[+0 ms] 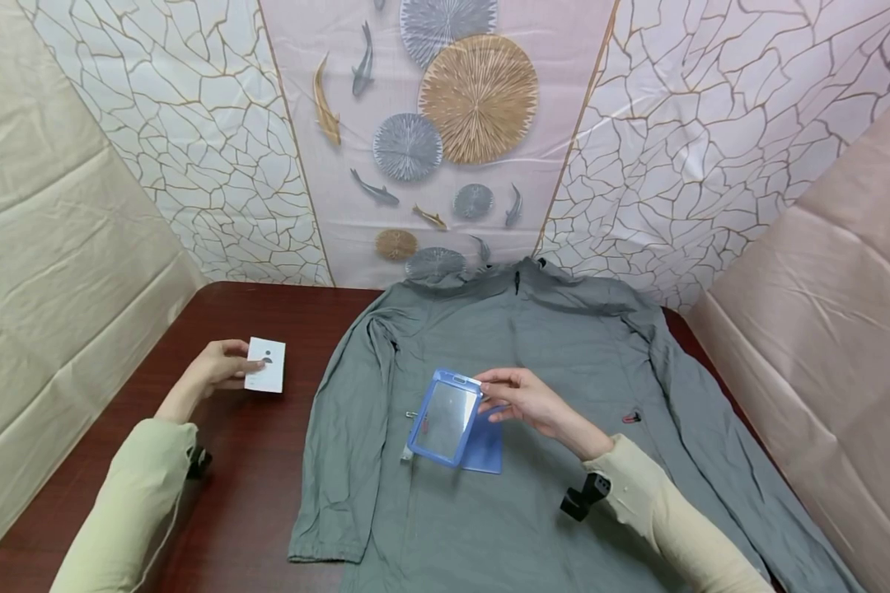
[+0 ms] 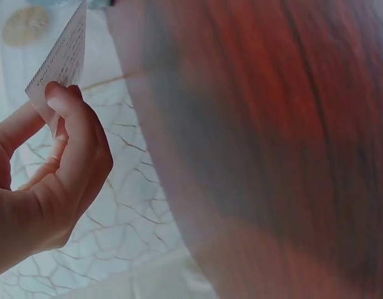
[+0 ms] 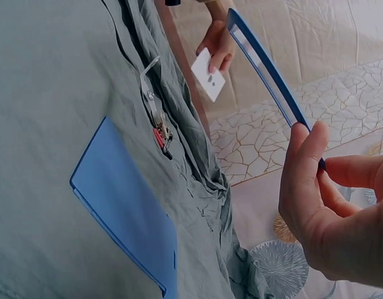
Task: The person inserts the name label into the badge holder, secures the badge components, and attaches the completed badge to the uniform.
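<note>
Right hand (image 1: pixel 534 403) pinches the blue badge holder (image 1: pixel 445 418) by its top edge, long axis tilted upright over the grey shirt (image 1: pixel 534 494); well to its left, left hand (image 1: pixel 215 371) fingers pinch a white card (image 1: pixel 265 365), seemingly just above the surface (image 1: pixel 252 494)

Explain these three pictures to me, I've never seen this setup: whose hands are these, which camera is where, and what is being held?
No machine here: a person works with bare hands, wearing one camera on the head and one on each wrist. The wide picture is the head view. A grey shirt lies spread on a dark wooden table. The left hand pinches a small white card, seen close in the left wrist view. The right hand holds a blue badge holder above the shirt; a flat blue sheet lies beneath it.
</note>
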Motion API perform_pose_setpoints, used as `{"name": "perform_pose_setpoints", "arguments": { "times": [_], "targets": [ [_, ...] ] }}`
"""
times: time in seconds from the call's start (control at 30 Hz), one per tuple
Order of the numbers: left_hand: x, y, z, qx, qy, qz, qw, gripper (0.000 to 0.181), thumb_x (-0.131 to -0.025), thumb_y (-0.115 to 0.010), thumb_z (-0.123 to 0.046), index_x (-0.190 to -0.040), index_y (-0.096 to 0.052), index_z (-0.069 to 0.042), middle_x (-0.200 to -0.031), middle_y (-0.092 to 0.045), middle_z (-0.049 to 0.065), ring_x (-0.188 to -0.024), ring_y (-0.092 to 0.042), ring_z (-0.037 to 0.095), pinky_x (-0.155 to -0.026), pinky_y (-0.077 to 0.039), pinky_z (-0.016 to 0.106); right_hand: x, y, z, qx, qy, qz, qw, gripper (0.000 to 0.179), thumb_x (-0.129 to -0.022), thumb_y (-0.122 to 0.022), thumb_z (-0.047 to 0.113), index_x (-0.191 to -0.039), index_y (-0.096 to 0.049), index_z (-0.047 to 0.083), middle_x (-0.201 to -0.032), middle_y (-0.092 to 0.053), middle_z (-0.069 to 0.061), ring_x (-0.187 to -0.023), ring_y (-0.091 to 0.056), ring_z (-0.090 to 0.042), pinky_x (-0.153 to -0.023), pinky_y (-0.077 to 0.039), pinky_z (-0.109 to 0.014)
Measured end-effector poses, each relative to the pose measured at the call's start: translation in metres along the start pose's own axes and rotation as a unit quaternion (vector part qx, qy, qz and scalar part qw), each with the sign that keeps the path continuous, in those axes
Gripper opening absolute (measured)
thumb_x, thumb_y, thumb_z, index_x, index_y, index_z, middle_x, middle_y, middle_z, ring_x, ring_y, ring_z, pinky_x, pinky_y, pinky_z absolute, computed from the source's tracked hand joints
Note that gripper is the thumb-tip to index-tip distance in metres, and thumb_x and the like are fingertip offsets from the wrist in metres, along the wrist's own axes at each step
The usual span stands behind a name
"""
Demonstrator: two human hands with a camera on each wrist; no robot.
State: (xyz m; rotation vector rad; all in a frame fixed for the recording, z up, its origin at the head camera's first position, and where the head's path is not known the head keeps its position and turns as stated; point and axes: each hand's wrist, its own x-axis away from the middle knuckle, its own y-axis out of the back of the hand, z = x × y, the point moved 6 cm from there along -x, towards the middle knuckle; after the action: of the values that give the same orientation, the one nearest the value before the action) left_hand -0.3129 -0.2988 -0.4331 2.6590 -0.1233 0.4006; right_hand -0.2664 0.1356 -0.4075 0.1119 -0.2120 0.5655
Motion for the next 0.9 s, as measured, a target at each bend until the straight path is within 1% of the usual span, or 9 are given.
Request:
{"name": "perform_pose_setpoints", "arguments": {
  "times": [0.17, 0.3, 0.47, 0.53, 0.6, 0.7, 0.8, 0.83, 0.9],
  "targets": [
    [0.009, -0.008, -0.012, 0.020, -0.020, 0.015, 0.9995, 0.035, -0.084, -0.061, -0.014, -0.107, -0.043, 0.004, -0.074, -0.058, -0.010, -0.068, -0.059, 0.003, -0.065, -0.055, 0.027, 0.000, 0.000, 0.000, -0.002, 0.002, 0.001, 1.0000, 0.040, -0.091, -0.050, 0.017, -0.123, -0.046, -0.007, -0.092, -0.064, 0.002, -0.085, -0.064, -0.020, -0.065, -0.054, -0.023],
    [0.017, -0.017, -0.025, 0.053, -0.039, 0.030, 0.9974, 0.029, -0.085, -0.060, -0.012, -0.104, -0.043, 0.002, -0.070, -0.060, -0.014, -0.065, -0.059, 0.002, -0.061, -0.054, 0.023, 0.000, 0.001, 0.000, -0.007, 0.001, 0.003, 1.0000, 0.040, -0.091, -0.050, 0.016, -0.123, -0.046, -0.007, -0.091, -0.064, 0.002, -0.083, -0.064, -0.017, -0.065, -0.054, -0.023],
    [0.024, -0.031, -0.038, 0.065, -0.062, 0.041, 0.9951, 0.031, -0.087, -0.057, -0.013, -0.107, -0.042, 0.005, -0.071, -0.060, -0.014, -0.065, -0.059, 0.003, -0.061, -0.054, 0.025, 0.001, 0.001, 0.000, -0.011, -0.001, 0.004, 0.9999, 0.040, -0.091, -0.050, 0.015, -0.124, -0.045, -0.007, -0.090, -0.065, 0.003, -0.080, -0.064, -0.013, -0.064, -0.054, -0.022],
    [0.027, -0.036, -0.042, 0.069, -0.068, 0.047, 0.9942, 0.033, -0.088, -0.055, -0.013, -0.111, -0.040, 0.006, -0.073, -0.060, -0.013, -0.066, -0.060, 0.003, -0.063, -0.054, 0.027, 0.001, 0.001, 0.000, -0.013, -0.002, 0.003, 0.9999, 0.040, -0.091, -0.050, 0.015, -0.124, -0.045, -0.007, -0.091, -0.065, 0.002, -0.080, -0.064, -0.014, -0.064, -0.054, -0.023],
    [0.030, -0.042, -0.045, 0.078, -0.071, 0.057, 0.9927, 0.031, -0.089, -0.053, -0.013, -0.112, -0.040, 0.004, -0.074, -0.059, -0.012, -0.067, -0.060, 0.004, -0.064, -0.055, 0.029, 0.000, 0.001, -0.001, -0.013, -0.002, 0.003, 0.9999, 0.040, -0.091, -0.051, 0.016, -0.124, -0.046, -0.007, -0.091, -0.065, 0.001, -0.082, -0.065, -0.016, -0.065, -0.054, -0.023],
    [0.034, -0.052, -0.050, 0.109, -0.073, 0.076, 0.9884, 0.022, -0.089, -0.052, -0.010, -0.108, -0.043, -0.003, -0.076, -0.058, -0.010, -0.068, -0.060, 0.005, -0.064, -0.055, 0.030, -0.001, 0.003, -0.001, -0.012, -0.001, 0.003, 0.9999, 0.041, -0.091, -0.052, 0.018, -0.123, -0.046, -0.006, -0.092, -0.066, 0.000, -0.085, -0.065, -0.019, -0.065, -0.054, -0.023],
    [0.038, -0.063, -0.054, 0.144, -0.071, 0.100, 0.9820, 0.015, -0.089, -0.050, -0.009, -0.104, -0.044, -0.009, -0.077, -0.059, -0.009, -0.068, -0.060, 0.005, -0.063, -0.054, 0.029, -0.001, 0.003, -0.002, -0.010, -0.001, 0.003, 0.9999, 0.042, -0.090, -0.052, 0.019, -0.123, -0.046, -0.006, -0.092, -0.066, 0.001, -0.083, -0.065, -0.017, -0.065, -0.054, -0.023],
    [0.039, -0.066, -0.056, 0.155, -0.068, 0.107, 0.9797, 0.016, -0.090, -0.049, -0.008, -0.105, -0.044, -0.009, -0.077, -0.059, -0.008, -0.069, -0.060, 0.005, -0.063, -0.054, 0.028, -0.001, 0.004, -0.002, -0.010, -0.002, 0.003, 0.9999, 0.042, -0.090, -0.052, 0.020, -0.124, -0.046, -0.006, -0.091, -0.066, 0.002, -0.082, -0.065, -0.015, -0.065, -0.054, -0.023],
    [0.041, -0.073, -0.058, 0.180, -0.063, 0.121, 0.9741, 0.024, -0.091, -0.047, -0.008, -0.114, -0.041, -0.006, -0.080, -0.059, -0.007, -0.071, -0.060, 0.006, -0.064, -0.054, 0.028, -0.001, 0.004, -0.002, -0.009, -0.002, 0.003, 0.9999, 0.043, -0.090, -0.052, 0.020, -0.124, -0.046, -0.006, -0.090, -0.065, 0.003, -0.081, -0.064, -0.013, -0.065, -0.054, -0.023]
  ]
}}
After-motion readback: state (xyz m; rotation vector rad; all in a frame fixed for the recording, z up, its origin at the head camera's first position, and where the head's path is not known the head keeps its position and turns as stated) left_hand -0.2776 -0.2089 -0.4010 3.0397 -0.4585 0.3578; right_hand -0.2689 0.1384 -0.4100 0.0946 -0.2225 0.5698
